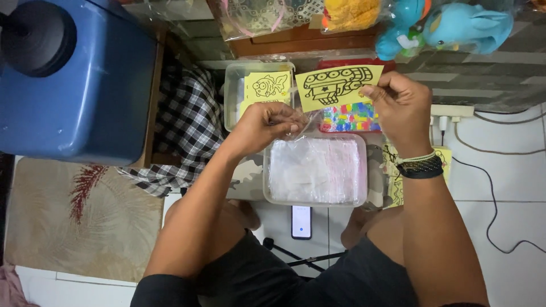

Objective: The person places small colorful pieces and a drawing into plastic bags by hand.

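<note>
So far your right hand [398,105] pinches the yellow card [335,85] above the bead box [350,118], not yet inside the clear bag [301,122] your left hand [267,125] grips, with more bags in the tray [315,169].

One view only, taken from a camera worn on the head. The scene is looked at steeply downward and slightly forward, over the person's own forearms and lap. Both hands, the left hand [264,122] and right hand [398,102], are seen close, near frame centre. The tiled floor [512,182] is seen beyond them, farther off. No second view is supplied, so nothing is shared.
</note>
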